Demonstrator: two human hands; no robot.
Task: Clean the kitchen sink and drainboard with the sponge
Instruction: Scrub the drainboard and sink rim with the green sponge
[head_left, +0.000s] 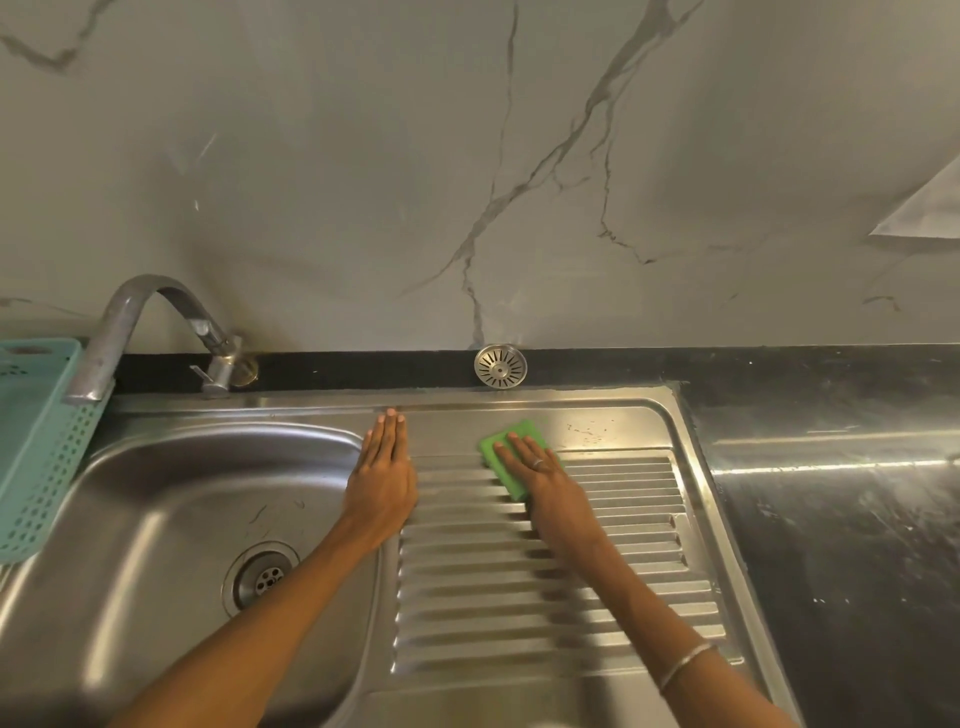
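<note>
Left hand (383, 480): flat, fingers straight and together, palm down on the steel strip between the bowl and the ribbed drainboard; holds nothing, looks like a brace. Right hand (540, 475): fingers straight and spread, pressing the green sponge (511, 457) onto the top left corner of the drainboard (519, 597), at the far end of the ribs. Ring on one finger, bangle at the wrist.

Left to right across the counter:
- Teal basket (36, 441) at the far left edge, beside the sink.
- Tap (140, 332) arched over the bowl's back left corner; no water seen running.
- Sink bowl (156, 519): drain (262, 574) open, a few dark scuffs on the floor near it. No suds or wet film I can make out.
- Drain strainer (500, 366) lifted out, lying on the dark ledge behind the drainboard.
- Flat area right of the sponge: pale specks and smears (587, 432) remain.
- Dark countertop (831, 519) to the right, streaked.

Judgement: early in the job. Sponge is working only the top of the drainboard; the specks beside it, the lower ribs and the whole bowl appear yet to be done. Strainer also waits to go back.
</note>
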